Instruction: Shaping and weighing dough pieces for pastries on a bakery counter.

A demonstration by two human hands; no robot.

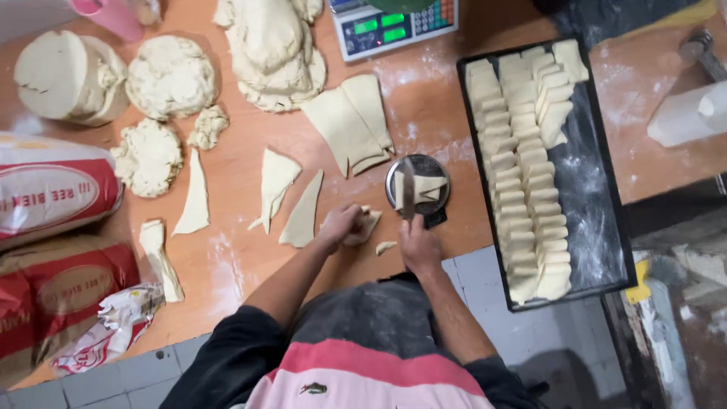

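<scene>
My left hand (338, 225) presses on a small piece of pale dough (366, 226) on the wooden table (235, 265). My right hand (419, 246) grips a knife (407, 191) whose blade points away from me over a small round metal scale pan (441, 176). Triangular dough pieces (422, 187) lie in that pan. A tiny dough scrap (385, 247) sits between my hands.
A black tray (591, 189) on the right holds rows of cut dough blocks (522, 167). Cut dough sheets (350, 121), wedges (276, 182) and big dough lumps (170, 76) lie on the table. A digital scale (390, 26) stands at the back, flour sacks (45, 197) at left.
</scene>
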